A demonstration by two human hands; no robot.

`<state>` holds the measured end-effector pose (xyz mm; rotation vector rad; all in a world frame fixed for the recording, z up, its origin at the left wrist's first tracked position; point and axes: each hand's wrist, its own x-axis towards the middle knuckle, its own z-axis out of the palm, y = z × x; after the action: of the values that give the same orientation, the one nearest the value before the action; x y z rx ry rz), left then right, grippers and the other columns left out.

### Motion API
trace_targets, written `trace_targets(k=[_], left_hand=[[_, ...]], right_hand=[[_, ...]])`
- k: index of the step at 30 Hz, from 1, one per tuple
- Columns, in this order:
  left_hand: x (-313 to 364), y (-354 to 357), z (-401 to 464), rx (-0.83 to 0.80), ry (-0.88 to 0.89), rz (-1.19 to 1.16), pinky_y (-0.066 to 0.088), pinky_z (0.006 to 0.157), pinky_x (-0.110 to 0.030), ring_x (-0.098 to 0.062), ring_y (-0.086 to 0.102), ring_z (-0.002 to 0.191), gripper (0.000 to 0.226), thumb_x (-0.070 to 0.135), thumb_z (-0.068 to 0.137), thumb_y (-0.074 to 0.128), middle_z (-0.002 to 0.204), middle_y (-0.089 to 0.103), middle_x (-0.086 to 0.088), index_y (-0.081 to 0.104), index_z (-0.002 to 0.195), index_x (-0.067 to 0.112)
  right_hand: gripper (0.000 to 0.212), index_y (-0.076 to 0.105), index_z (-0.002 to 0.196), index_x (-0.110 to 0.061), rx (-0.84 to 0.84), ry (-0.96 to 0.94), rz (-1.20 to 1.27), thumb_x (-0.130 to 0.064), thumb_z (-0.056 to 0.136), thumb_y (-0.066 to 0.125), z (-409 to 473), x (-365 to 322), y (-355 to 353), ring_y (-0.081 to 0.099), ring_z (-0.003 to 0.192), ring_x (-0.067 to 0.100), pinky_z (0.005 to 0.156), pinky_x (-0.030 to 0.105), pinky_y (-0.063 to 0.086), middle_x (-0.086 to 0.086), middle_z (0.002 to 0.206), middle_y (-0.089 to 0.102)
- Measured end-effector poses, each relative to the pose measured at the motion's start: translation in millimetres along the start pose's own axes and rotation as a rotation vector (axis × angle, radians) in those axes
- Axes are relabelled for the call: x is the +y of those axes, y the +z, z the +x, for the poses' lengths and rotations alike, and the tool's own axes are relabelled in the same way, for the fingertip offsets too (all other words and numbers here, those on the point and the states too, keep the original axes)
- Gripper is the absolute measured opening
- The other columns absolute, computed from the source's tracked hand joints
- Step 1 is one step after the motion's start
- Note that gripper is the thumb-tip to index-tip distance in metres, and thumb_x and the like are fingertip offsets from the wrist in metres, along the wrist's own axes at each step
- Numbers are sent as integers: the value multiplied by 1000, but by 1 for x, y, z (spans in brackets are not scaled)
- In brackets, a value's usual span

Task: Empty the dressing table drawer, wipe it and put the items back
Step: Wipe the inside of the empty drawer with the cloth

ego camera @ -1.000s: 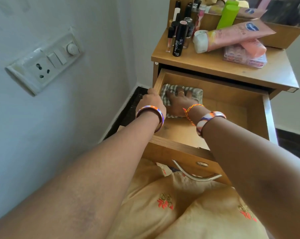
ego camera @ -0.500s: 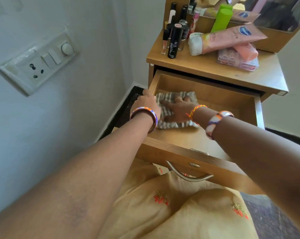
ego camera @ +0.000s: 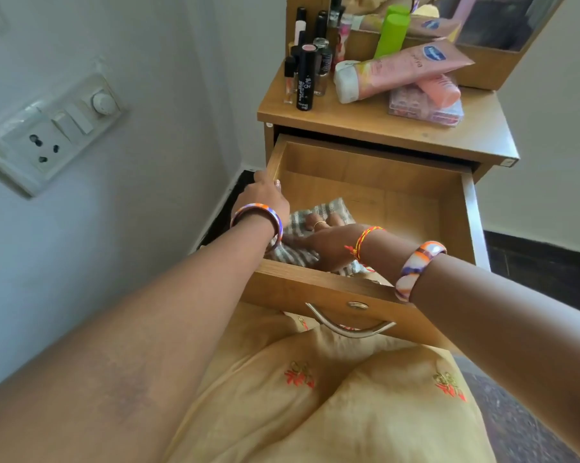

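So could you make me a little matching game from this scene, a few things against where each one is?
Things:
1. checked cloth
2. pink tube
3. left hand
4. curved metal handle

Places:
A. on the drawer's left wall
B. on the drawer front
C. inside the drawer, under the right hand
D. on the tabletop

Pairs: 1-C, 2-D, 3-A, 4-B

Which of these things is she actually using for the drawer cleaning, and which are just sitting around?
In the job:
drawer
striped cloth
right hand
left hand
cosmetics on top, due back in: pink tube, black tube

Just there:
wall socket
mirror
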<state>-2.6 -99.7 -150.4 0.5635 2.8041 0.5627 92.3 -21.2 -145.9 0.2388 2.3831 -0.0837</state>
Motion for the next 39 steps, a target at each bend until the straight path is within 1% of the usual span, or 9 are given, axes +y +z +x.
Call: trace_targets(k=[3, 9, 15, 21, 26, 31, 33, 36, 39], left_hand=[[-2, 2, 2, 7, -7, -23, 47, 84, -45, -39, 58, 107, 37, 28, 101, 29, 122, 56, -22, 40, 125, 2], [0, 2, 1, 30, -5, 29, 43, 78, -40, -37, 57, 109, 38, 27, 102, 28, 122, 56, -21, 39, 128, 1], [-1, 3, 2, 17, -18, -17, 46, 80, -40, -36, 59, 106, 35, 26, 102, 30, 119, 57, -20, 40, 126, 3], [1, -2, -2, 1, -17, -24, 43, 90, -44, -40, 52, 117, 38, 27, 102, 27, 129, 51, -23, 38, 128, 0], [1, -4, -2, -16, -22, -45, 41, 97, -46, -41, 49, 122, 40, 26, 102, 27, 134, 48, -24, 37, 130, 0], [-1, -2, -4, -21, -20, -59, 43, 94, -46, -39, 51, 118, 40, 27, 102, 26, 131, 50, -22, 36, 131, 1], [-2, -1, -2, -22, -22, -66, 43, 94, -46, -39, 52, 118, 40, 28, 102, 26, 131, 50, -22, 35, 132, 1], [-2, 1, 1, -18, -30, -73, 41, 95, -47, -41, 50, 120, 41, 27, 102, 26, 132, 48, -24, 36, 131, 0], [-3, 1, 2, -22, -33, -107, 43, 94, -47, -39, 52, 117, 41, 28, 102, 26, 130, 49, -23, 36, 131, 1]], right_hand=[[83, 7, 150, -33, -24, 111, -17, -43, 85, 59, -12, 22, -2, 38, 134, 38, 103, 47, 43, 16, 156, 19], [88, 6, 150, -15, -1, 578, 147, -66, 86, 39, -38, 74, 15, 46, 129, 35, 103, 45, 43, 20, 147, 36], [32, 60, 108, -12, -104, 417, 177, -33, 95, 40, -50, 27, 12, 61, 93, 23, 85, 31, 49, 5, 106, 60], [38, 49, 71, -6, 2, 206, 431, -32, 97, 36, -59, 3, -15, 50, 48, 11, 53, 22, 38, -1, 53, 55], [33, 56, 105, 5, 22, 20, 539, -23, 98, 40, -55, -24, -11, 60, 93, 14, 89, 29, 47, 11, 107, 64], [50, 55, 126, -6, -158, 239, 409, -42, 94, 41, -78, 18, -9, 56, 100, 23, 89, 37, 43, 10, 128, 59], [49, 63, 114, -10, -186, 393, 324, -49, 89, 47, -99, 46, -4, 59, 101, 25, 87, 34, 46, 8, 118, 64], [45, 64, 66, -1, -228, 524, 390, -29, 95, 46, -118, 66, 2, 50, 72, 18, 72, 23, 43, 6, 54, 64], [35, 60, 97, -7, -214, 455, 432, -36, 97, 40, -110, 54, 1, 52, 87, 18, 85, 29, 45, 2, 93, 63]])
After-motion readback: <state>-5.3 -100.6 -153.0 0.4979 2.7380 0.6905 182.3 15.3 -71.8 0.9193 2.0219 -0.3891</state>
